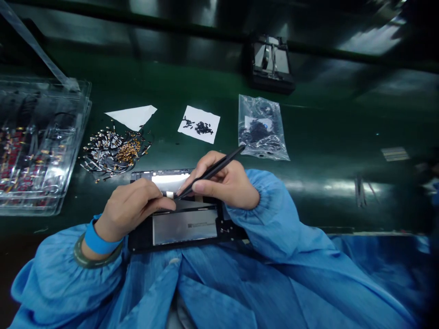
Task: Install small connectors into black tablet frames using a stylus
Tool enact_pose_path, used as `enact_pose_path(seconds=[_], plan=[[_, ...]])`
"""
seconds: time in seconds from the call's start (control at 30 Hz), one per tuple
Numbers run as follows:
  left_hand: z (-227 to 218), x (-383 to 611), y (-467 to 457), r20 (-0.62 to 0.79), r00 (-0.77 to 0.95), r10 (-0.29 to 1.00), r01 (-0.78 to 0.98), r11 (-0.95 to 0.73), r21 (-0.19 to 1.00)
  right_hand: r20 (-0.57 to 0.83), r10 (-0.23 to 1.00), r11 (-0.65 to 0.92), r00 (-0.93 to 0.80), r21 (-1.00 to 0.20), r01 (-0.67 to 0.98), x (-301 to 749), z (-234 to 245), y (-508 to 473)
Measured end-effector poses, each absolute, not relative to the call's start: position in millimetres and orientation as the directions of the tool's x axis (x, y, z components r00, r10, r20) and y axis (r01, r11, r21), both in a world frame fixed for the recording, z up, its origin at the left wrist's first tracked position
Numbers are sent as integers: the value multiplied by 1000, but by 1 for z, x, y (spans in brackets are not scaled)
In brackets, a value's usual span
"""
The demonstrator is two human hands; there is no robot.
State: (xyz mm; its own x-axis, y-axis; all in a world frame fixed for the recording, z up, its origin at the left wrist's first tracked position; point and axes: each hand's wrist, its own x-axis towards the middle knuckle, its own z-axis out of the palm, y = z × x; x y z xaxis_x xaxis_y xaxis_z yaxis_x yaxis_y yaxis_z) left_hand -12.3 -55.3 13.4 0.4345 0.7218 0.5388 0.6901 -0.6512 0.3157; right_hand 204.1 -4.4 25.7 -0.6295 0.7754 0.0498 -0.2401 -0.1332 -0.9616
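A black device frame (178,228) with a silver panel lies at the near table edge, partly under my hands. My left hand (133,208) is closed, pinching a small white-tipped part (169,194) over the frame's upper half. My right hand (224,183) is closed round black tweezers (212,171), whose tips meet that small part. Both arms wear blue sleeves, and a blue band circles my left wrist.
A heap of small gold and silver connectors (115,151) lies left of centre. Stacked clear trays (37,141) stand at far left. White paper (132,116), paper with black screws (199,124), a plastic bag (260,128) and a black fixture (270,61) sit farther back on the green table.
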Motion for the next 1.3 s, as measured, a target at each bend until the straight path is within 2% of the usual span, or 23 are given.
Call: enact_pose_path(seconds=[0.07, 0.13, 0.2, 0.27, 0.33, 0.4, 0.5, 0.6, 0.63, 0.7, 0.77, 0.83, 0.97, 1.1, 1.2, 1.3], plan=[[14, -15, -55, 553, 418, 721, 708, -640, 299, 69, 885, -18, -461, -984, -180, 218, 22, 7], [12, -22, -57, 555, 395, 732, 734, -614, 289, 135, 978, 127, -158, -990, -58, 241, 12, 27], [9, -32, -62, 557, 344, 756, 756, -575, 312, 214, 955, 190, 205, -973, 133, 271, -1, 49], [4, -44, -70, 563, 255, 786, 772, -516, 371, 234, 878, 87, 417, -936, 342, 299, -14, 65], [0, -56, -81, 585, 133, 800, 804, -432, 408, 222, 885, -70, 410, -807, 586, 317, -21, 71], [0, -67, -90, 619, 1, 786, 869, -307, 389, 221, 919, -109, 327, -653, 749, 323, -21, 69], [6, -86, -94, 675, -195, 712, 943, -54, 329, 175, 959, -106, 222, -504, 857, 321, -15, 61], [16, -110, -86, 585, -341, 736, 936, 205, 288, 120, 972, -147, 204, -371, 917, 320, -10, 59], [19, -118, -80, 525, -368, 767, 927, 257, 274, 147, 965, -153, 215, -351, 924, 320, -10, 60], [23, -132, -66, 402, -384, 831, 919, 302, 255, 287, 931, -106, 225, -378, 920, 322, -11, 60], [25, -140, -50, 303, -380, 874, 916, 309, 255, 449, 870, 28, 204, -459, 888, 322, -11, 59], [24, -142, -34, 223, -393, 892, 906, 334, 259, 534, 823, 150, 192, -531, 834, 318, -10, 55], [23, -139, -17, 153, -466, 872, 864, 411, 290, 544, 820, 287, 180, -663, 691, 298, -8, 48], [25, -139, -17, 134, -542, 829, 814, 479, 328, 572, 772, 455, 278, -803, 385, 271, -7, 49], [26, -140, -20, 130, -563, 816, 799, 496, 340, 601, 747, 571, 285, -799, 189, 253, -4, 49], [24, -139, -21, 140, -557, 819, 805, 490, 335, 615, 772, 599, 163, -788, 142, 238, 4, 44]])
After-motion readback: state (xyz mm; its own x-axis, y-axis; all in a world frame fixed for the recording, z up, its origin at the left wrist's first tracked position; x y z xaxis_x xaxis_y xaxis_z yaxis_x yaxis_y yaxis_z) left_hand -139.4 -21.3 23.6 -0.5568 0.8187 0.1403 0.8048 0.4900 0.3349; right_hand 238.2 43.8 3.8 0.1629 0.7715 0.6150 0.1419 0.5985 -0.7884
